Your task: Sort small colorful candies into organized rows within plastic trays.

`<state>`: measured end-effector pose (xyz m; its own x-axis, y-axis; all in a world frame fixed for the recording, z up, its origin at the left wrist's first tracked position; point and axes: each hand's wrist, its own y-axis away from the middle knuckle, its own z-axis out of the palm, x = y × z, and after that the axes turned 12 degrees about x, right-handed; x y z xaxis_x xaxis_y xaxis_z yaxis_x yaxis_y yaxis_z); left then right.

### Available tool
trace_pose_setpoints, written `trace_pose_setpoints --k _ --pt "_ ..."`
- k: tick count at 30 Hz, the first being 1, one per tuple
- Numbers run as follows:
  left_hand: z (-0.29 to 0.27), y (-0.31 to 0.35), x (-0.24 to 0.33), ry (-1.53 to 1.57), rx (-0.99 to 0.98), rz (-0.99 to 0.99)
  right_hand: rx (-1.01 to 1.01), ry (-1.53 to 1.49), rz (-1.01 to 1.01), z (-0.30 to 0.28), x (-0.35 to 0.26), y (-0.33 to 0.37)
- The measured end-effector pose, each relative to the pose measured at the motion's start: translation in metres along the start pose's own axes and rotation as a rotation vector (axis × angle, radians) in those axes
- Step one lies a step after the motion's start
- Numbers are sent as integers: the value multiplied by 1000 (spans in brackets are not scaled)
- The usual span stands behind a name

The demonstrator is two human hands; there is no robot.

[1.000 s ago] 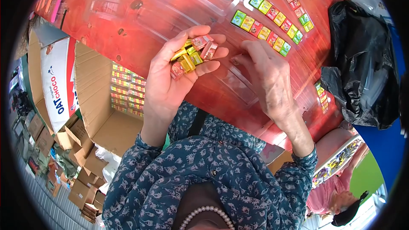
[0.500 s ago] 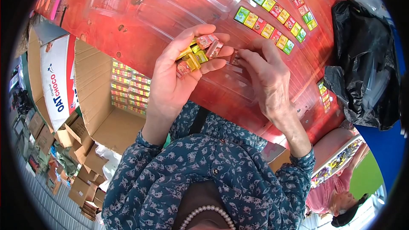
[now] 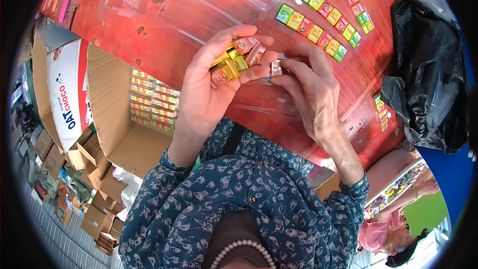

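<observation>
My left hand (image 3: 199,89) is cupped, palm up, around several small yellow and red packets (image 3: 230,67) shaped like little boxes. Between the thumb and fingers of my right hand (image 3: 318,94) is one small pale and red packet (image 3: 277,68), close to my left fingertips. Both hands are above the red table (image 3: 249,100). Beyond my right hand, rows of green, yellow and red packets (image 3: 315,31) sit in clear plastic trays. To the left of those, a clear tray (image 3: 219,6) shows no packets in its long compartments.
A black plastic bag (image 3: 425,79) lies at the right, by a short row of packets (image 3: 381,112). At the left stands an open cardboard box (image 3: 107,97) with filled packet trays (image 3: 149,102) inside. Another person (image 3: 376,234) is at the lower right.
My right hand has turned slightly, and the packet in its fingers now shows its pale face. My left hand has shifted a little to the right with its packets.
</observation>
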<state>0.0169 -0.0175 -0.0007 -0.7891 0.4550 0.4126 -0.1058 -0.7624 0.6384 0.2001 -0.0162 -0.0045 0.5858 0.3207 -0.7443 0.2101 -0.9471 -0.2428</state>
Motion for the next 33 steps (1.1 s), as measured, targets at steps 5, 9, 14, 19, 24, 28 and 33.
trace_pose_setpoints --k 5,9,14,19,24,28,33 --pt "2 10 5 -35 26 -5 7 -20 0 3 2 7" --pt "-4 10 2 38 8 -6 55 48 -93 9 7 9" --pt "-10 6 3 188 -30 -173 130 171 -152 7 2 4" --pt "-6 2 8 210 -42 -118 -58 165 -309 0 -16 37" --pt "-8 -3 14 295 -155 -132 -49 305 -368 8 -2 52" --pt "-9 2 10 380 -147 -146 54 318 -322 9 3 43" --pt "-5 4 11 323 -24 -128 70 336 -337 6 4 35"
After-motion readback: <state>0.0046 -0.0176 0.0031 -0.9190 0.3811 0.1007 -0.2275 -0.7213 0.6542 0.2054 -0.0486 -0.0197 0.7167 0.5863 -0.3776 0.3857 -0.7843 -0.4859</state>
